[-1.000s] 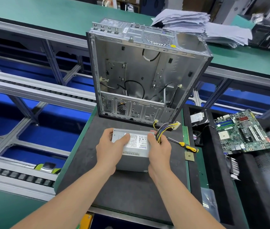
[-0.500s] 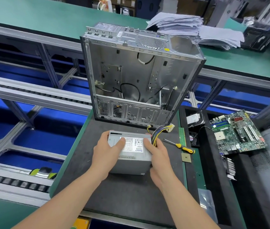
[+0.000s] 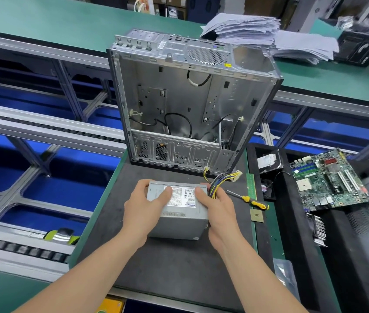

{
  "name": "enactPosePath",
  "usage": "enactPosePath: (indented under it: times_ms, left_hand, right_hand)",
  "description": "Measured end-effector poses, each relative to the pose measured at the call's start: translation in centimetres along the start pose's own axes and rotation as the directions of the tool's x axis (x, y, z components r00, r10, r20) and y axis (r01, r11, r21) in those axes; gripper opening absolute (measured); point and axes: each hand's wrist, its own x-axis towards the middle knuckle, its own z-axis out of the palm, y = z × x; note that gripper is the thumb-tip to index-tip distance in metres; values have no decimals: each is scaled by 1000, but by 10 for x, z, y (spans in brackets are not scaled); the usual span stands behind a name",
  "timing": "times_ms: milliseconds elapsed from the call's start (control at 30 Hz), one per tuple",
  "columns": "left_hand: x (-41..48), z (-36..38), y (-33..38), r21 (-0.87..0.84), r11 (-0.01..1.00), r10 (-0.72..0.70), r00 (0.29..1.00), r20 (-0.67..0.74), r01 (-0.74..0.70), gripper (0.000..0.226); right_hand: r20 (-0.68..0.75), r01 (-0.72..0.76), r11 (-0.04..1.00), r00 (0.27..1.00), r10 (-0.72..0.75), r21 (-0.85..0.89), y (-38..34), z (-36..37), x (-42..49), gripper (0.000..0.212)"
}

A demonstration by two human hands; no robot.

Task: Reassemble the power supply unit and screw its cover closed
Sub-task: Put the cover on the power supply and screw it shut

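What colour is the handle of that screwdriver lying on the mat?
The screwdriver handle is yellow with black trim; the head view shows it.

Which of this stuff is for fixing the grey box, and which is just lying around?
For the job: power supply unit, held by left hand and right hand; its cables; yellow screwdriver.
Lying about: computer case, motherboard, paper stacks.
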Motion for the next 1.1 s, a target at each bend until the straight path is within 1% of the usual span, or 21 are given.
enactPosePath:
  times_ms: [167, 233, 300, 367, 433, 500, 533, 600, 700, 767, 867, 933, 967, 1033, 1067, 1100]
  left_hand:
    - [-2, -4, 0, -1, 1000, 15, 1000, -6, -15, 35]
    - [-3, -7, -2, 8, 999, 44, 998, 48, -44, 41]
    - [-4, -15, -5, -48, 996, 83, 976, 199, -75, 60]
    - [-2, -22, -10, -90, 991, 124, 918, 377, -97, 89]
    - [4, -29, -15, -37, 986, 159, 854, 495, -162, 110]
    - [11, -34, -17, 25, 973, 172, 795, 581, -229, 122]
    - [14, -37, -19, 52, 963, 179, 777, 604, -263, 125]
    - [19, -41, -21, 94, 940, 213, 781, 587, -327, 125]
    - [22, -42, -27, 95, 908, 304, 796, 523, -409, 114]
    - [22, -40, -32, 76, 895, 350, 798, 490, -439, 106]
    - [25, -39, -37, 65, 880, 391, 795, 464, -471, 100]
    - [29, -37, -36, 56, 877, 404, 795, 453, -477, 97]
    - [31, -36, -35, 45, 881, 407, 802, 438, -472, 94]
    - [35, -31, -31, 20, 889, 413, 819, 397, -458, 87]
    - [37, -29, -28, 3, 894, 414, 827, 379, -449, 83]
    - [39, -27, -25, -11, 897, 414, 833, 366, -441, 79]
  right_hand:
    - [-63, 132, 988, 989, -137, -84, 8, 9, -5, 8]
    - [-90, 164, 981, 981, -173, -100, 10, 11, -6, 8]
    - [-112, 182, 978, 975, -192, -100, 11, 11, -5, 15]
    - [-125, 156, 987, 979, -160, -44, 11, 12, -5, 20]
    - [-147, 94, 995, 985, -90, 20, 10, 13, -4, 21]
    - [-157, 49, 997, 987, -40, 53, 9, 12, -3, 20]
    - [-148, 44, 997, 988, -35, 58, 10, 11, -3, 21]
    - [-106, 52, 997, 993, -45, 63, 11, 7, -5, 21]
    - [-24, 65, 994, 998, -64, 88, 13, 0, -7, 22]
    - [-36, 119, 992, 992, -117, 43, 14, -1, -7, 17]
    - [-100, 190, 981, 976, -193, -42, 14, 3, -6, 12]
    - [-119, 170, 984, 977, -175, -46, 10, 6, -4, 14]
    - [-102, 138, 990, 985, -141, -36, 5, 7, -2, 16]
    - [-24, 64, 998, 998, -64, 10, -5, 6, 5, 17]
    - [24, 42, 999, 999, -43, 35, -9, 5, 8, 16]
    - [69, 38, 998, 997, -41, 50, -11, 3, 12, 19]
